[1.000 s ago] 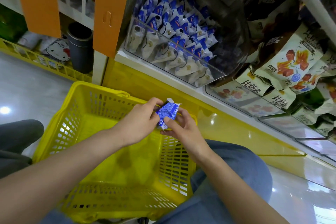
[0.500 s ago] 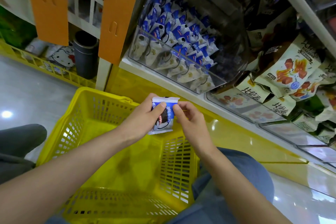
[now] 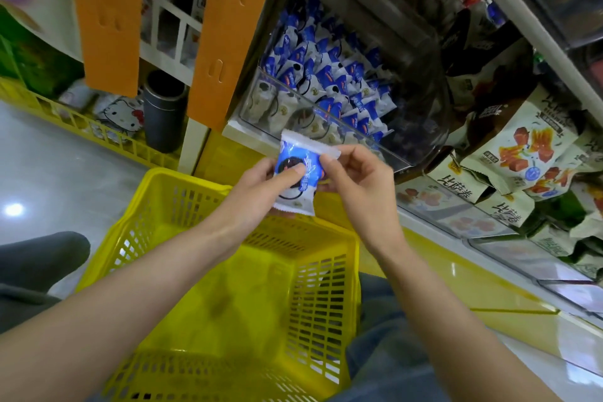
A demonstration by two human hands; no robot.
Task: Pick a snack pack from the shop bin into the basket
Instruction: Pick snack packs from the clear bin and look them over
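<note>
We hold the snack pack (image 3: pixel 298 173) with both hands, in the air just above the far rim of the basket (image 3: pixel 326 287) and in front of the shop bin (image 3: pixel 417 121), outside of it. The left hand (image 3: pixel 261 192) grips the pack from the side, with the thumb pressed flat on the printed front; the fingers behind the pack are mostly hidden. The right hand (image 3: pixel 352 179) pinches the upper right corner between thumb and forefinger, and its other fingers are curled loosely and hold nothing.

The pack is picked, so we judge that what remains is to put it into the basket. For this, one hand is enough. We suggest letting the right pinch go and carrying the pack with the left hand toward us, over the open middle of the basket and not over the rim, where it could slide off to the floor. The film looks smooth and the pack light, so we lower it well between the walls before we release it. We should also not squeeze the middle hard, because the biscuit inside probably breaks easily; holding it by the sealed edge is safer.
</note>
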